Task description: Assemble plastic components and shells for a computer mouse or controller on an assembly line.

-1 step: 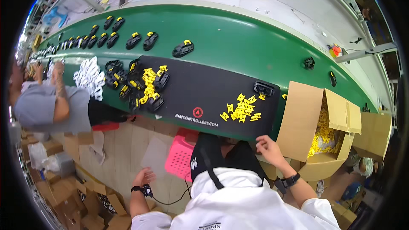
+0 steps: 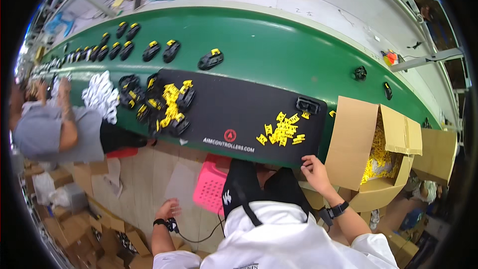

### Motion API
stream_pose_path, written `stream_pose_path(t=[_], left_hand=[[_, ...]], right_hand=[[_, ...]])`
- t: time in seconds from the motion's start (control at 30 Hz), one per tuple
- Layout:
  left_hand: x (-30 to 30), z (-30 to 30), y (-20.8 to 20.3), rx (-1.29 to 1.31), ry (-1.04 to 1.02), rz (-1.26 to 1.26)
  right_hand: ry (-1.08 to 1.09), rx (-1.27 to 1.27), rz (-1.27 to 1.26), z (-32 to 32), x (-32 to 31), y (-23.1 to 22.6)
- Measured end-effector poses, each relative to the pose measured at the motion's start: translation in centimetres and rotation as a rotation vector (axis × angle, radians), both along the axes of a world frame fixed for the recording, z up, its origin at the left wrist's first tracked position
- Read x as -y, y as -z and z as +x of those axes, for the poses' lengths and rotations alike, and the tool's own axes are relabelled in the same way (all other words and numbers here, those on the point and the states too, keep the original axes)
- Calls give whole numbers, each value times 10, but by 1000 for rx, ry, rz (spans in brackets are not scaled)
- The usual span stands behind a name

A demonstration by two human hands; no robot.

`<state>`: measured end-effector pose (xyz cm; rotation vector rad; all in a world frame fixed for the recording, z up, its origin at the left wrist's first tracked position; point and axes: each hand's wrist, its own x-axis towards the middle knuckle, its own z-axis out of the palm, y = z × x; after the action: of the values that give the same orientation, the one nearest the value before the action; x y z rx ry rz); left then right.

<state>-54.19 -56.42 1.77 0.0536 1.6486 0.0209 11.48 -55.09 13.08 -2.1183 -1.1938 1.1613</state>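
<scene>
My left hand [image 2: 169, 209] hangs open over the floor, well away from the bench, with nothing in it. At the front edge of the black mat [image 2: 249, 107], my right hand [image 2: 315, 170] is held with loosely bent fingers and no object between them. Closest to it on the mat lies a scattered pile of small yellow plastic clips [image 2: 285, 128]. Just behind that pile stands a black plastic shell [image 2: 308, 104]. More yellow clips [image 2: 172, 100] are heaped at the mat's left end, among black shells [image 2: 185, 98].
An open cardboard box [image 2: 351, 142] of yellow clips stands right of the mat. Black shells with yellow clips [image 2: 211, 60] line the green bench [image 2: 279, 45]. White parts [image 2: 100, 94] lie left, beside a co-worker in grey [image 2: 82, 129]. A pink stool [image 2: 211, 184] stands below.
The view has shifted slightly, so the bench items at the left appear a little further left. Both my hands stay nearly in place, and no part has visibly been moved.
</scene>
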Motion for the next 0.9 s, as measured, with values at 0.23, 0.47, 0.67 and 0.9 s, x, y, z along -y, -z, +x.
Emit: stream_pose_path(t=[0.23,0.47,0.67,0.9], left_hand=[[-36,19,197,-245,939,-162],[56,39,350,325,367,379],[70,96,380,342,-561,66],[8,138,414,535,-177,109]], right_hand=[[23,321,73,2,-56,68],[142,454,52,10,-61,103],[408,438,0,20,-43,99],[356,497,159,9,-42,129]])
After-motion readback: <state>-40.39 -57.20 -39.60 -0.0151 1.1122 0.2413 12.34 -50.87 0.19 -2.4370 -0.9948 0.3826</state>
